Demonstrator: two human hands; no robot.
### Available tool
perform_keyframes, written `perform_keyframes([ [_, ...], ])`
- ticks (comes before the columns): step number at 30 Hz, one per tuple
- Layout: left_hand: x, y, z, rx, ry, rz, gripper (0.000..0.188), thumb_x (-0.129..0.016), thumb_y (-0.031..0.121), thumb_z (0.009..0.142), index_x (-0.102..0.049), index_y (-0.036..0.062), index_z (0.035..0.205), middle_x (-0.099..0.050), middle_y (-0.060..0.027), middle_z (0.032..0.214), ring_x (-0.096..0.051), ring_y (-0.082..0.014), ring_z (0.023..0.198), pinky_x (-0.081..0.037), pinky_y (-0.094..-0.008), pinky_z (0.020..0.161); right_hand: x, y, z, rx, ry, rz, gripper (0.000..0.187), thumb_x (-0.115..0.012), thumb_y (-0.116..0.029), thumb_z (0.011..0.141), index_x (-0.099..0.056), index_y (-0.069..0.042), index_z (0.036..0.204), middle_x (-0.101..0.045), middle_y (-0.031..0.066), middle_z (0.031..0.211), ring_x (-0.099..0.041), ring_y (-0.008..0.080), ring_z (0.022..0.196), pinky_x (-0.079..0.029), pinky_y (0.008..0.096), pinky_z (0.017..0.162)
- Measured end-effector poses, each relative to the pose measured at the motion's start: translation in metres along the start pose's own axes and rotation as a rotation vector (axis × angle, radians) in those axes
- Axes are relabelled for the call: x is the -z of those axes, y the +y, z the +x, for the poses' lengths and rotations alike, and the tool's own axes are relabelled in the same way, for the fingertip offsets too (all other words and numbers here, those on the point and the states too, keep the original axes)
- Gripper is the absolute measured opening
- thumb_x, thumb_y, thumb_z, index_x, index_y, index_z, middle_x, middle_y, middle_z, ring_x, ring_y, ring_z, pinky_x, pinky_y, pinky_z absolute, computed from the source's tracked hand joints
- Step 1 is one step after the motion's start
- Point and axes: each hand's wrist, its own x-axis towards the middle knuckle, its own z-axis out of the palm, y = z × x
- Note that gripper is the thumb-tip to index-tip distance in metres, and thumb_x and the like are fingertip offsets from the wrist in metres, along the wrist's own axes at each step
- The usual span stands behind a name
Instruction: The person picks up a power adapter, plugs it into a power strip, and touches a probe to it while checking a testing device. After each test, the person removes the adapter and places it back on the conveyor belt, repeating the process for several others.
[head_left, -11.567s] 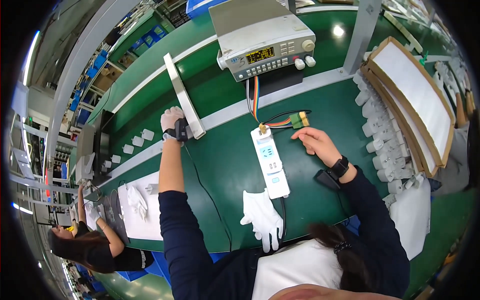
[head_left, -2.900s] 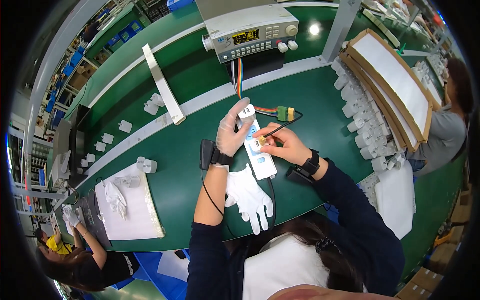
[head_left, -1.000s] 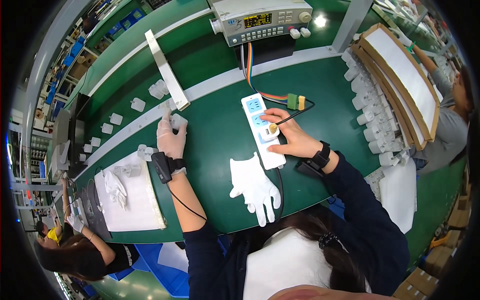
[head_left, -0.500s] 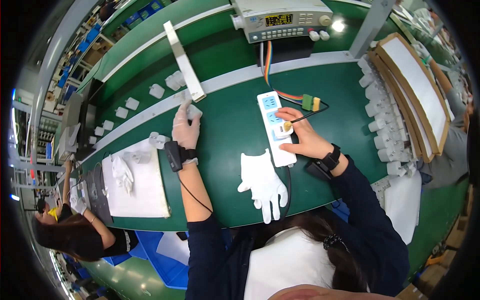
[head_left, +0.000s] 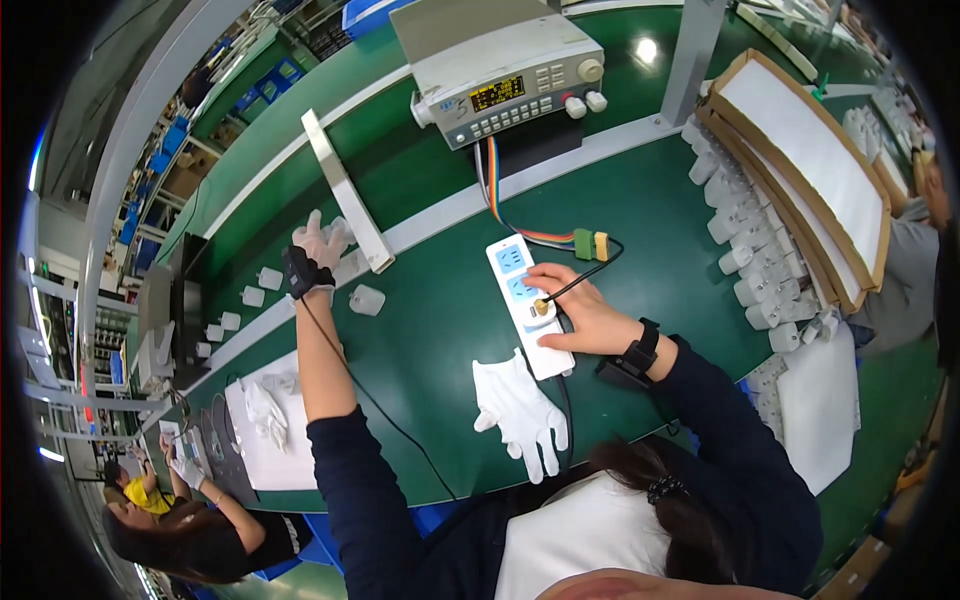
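Note:
My left hand (head_left: pixel 316 243), in a thin pale glove, reaches to the far left, its fingers apart beside a small cluster of white charger blocks (head_left: pixel 341 232) left of a white bar. Another white charger block (head_left: pixel 367 300) lies alone on the green bench nearer to me. My bare right hand (head_left: pixel 585 318) rests over a white power strip (head_left: pixel 548 361) with blue sockets. Its thumb and fingers are spread on either side of a charger (head_left: pixel 535 311) seated on the strip. A yellow connector (head_left: pixel 542 306) on a black cable is in that charger.
A bench instrument (head_left: pixel 505 85) with a lit display stands at the back; ribbon wires run from it to a green connector (head_left: pixel 583 243). A white glove (head_left: pixel 520 415) lies near me. Several charger blocks (head_left: pixel 752 262) and cardboard trays (head_left: pixel 800 170) line the right side. People sit at left.
My left hand has left the single charger block and moved away and left to the cluster by the white bar. My right hand stays at the power strip. The whole view has shifted.

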Motion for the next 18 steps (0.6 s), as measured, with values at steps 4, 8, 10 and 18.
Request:
perform_keyframes([
  [4,-0.045,-0.028,0.026,0.098,-0.206,-0.184,0.058,-0.068,0.040,0.079,-0.057,0.0100,0.127,-0.063,-0.0215,0.109,-0.061,-0.0376,0.101,-0.049,-0.0421,0.088,-0.001,-0.001,0.001,-0.005,-0.014,0.000,0.079,-0.075,-0.029,0.070,-0.040,-0.015,0.140,-0.034,0.0086,0.143,-0.036,0.0328,0.130,-0.030,0.0457,0.108],
  [8,-0.053,-0.035,0.028,0.095,-0.165,-0.293,0.054,-0.067,0.037,0.079,-0.059,0.0101,0.125,-0.064,-0.0217,0.106,-0.061,-0.0382,0.099,-0.049,-0.0424,0.088,0.000,-0.003,0.001,-0.023,-0.024,0.021,0.078,-0.075,-0.029,0.071,-0.041,-0.015,0.140,-0.034,0.0091,0.143,-0.035,0.0324,0.131,-0.028,0.0451,0.108],
  [10,-0.044,-0.043,0.017,0.098,-0.116,-0.294,0.052,-0.067,0.036,0.079,-0.060,0.0099,0.123,-0.064,-0.0216,0.106,-0.062,-0.0376,0.099,-0.049,-0.0424,0.088,0.000,-0.007,0.003,-0.025,-0.037,0.016,0.077,-0.075,-0.027,0.071,-0.041,-0.015,0.140,-0.034,0.0115,0.142,-0.033,0.0318,0.132,-0.027,0.0432,0.110],
  [18,0.064,-0.067,-0.081,-0.050,-0.113,-0.089,0.046,-0.064,0.029,0.077,-0.063,0.0076,0.117,-0.065,-0.0205,0.102,-0.062,-0.0363,0.097,-0.050,-0.0429,0.085,-0.001,0.007,0.000,-0.005,-0.002,-0.034,0.076,-0.073,-0.031,0.071,-0.042,-0.015,0.139,-0.033,0.0074,0.144,-0.035,0.0327,0.130,-0.029,0.0436,0.108],
])
